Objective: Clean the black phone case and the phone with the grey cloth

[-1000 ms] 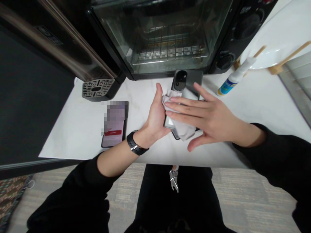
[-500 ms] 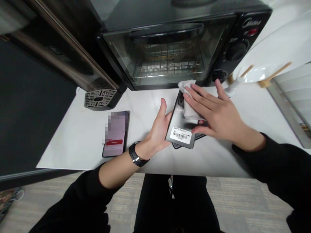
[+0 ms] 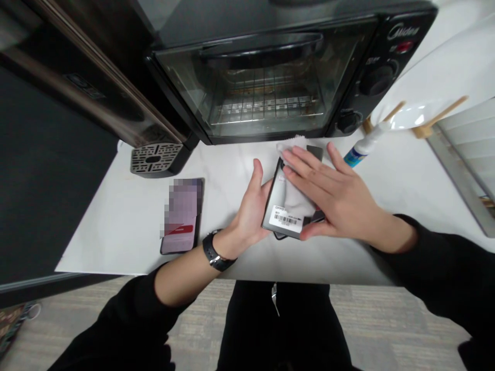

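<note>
A dark phone (image 3: 275, 198) with a white barcode label (image 3: 286, 218) near its lower end is held above the counter, its back facing up. My left hand (image 3: 250, 208) supports it from the left, thumb raised and the other fingers hidden beneath. Over the phone's back, my right hand (image 3: 334, 198) presses a white cloth (image 3: 296, 198) flat, the fingers stretched across it. Part of another dark object (image 3: 315, 152) shows behind the phone and cloth. At the left on the counter lies a second phone (image 3: 180, 219) with its screen lit.
A black toaster oven (image 3: 263, 87) stands at the back of the white counter (image 3: 108, 221). A machine with a slotted drip tray (image 3: 154, 158) is at the back left. Right of my right hand stands a white bottle (image 3: 359, 149) with a blue label, near wooden-handled items (image 3: 444, 116).
My right hand and the cloth have slid down toward the label, now covering part of its top edge. More of the bottle shows, and the view has shifted slightly.
</note>
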`<state>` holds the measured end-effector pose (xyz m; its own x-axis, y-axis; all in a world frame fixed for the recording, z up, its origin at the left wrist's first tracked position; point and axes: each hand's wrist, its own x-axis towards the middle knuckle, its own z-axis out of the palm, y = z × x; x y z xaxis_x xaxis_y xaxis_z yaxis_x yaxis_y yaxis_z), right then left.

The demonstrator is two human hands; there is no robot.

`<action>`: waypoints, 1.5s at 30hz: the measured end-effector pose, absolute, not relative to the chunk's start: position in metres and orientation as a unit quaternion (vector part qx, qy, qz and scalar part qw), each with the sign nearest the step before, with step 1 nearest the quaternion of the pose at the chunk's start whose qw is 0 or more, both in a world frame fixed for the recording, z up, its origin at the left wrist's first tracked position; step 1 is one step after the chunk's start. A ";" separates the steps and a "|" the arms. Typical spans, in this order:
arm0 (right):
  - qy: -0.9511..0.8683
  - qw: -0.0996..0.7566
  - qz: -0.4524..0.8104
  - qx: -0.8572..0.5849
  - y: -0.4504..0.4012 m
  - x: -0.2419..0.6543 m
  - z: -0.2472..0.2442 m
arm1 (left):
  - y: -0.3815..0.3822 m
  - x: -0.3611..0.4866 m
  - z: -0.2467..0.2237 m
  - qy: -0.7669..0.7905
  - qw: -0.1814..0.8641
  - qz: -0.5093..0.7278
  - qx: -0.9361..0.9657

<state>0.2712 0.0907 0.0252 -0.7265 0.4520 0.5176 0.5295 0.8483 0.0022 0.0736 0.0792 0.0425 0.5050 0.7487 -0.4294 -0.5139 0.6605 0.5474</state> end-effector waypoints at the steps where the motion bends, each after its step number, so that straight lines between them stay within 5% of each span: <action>1: -0.936 0.250 -0.073 -0.235 0.086 0.268 0.025 | 0.079 0.074 0.042 0.339 0.846 0.372 0.176; 5: -0.959 0.222 -0.068 -0.165 0.076 0.258 0.025 | 0.078 0.072 0.043 0.374 0.828 0.383 0.166; 11: -0.917 0.235 -0.080 -0.313 0.091 0.267 0.023 | 0.081 0.072 0.045 0.358 0.837 0.379 0.165; 17: -0.960 0.207 -0.039 -0.182 0.070 0.252 0.022 | 0.085 0.069 0.048 0.405 0.811 0.404 0.124; 23: -0.903 0.243 -0.059 -0.349 0.086 0.263 0.019 | 0.083 0.070 0.048 0.362 0.835 0.380 0.162; 30: -0.951 0.218 -0.009 -0.221 0.066 0.249 0.017 | 0.081 0.070 0.046 0.413 0.810 0.385 0.157; 37: -0.877 0.313 -0.040 -0.361 0.084 0.265 0.025 | 0.075 0.077 0.051 0.388 0.813 0.370 0.228; 45: -0.884 0.260 -0.027 -0.388 0.075 0.252 0.017 | 0.070 0.083 0.043 0.399 0.752 0.418 0.318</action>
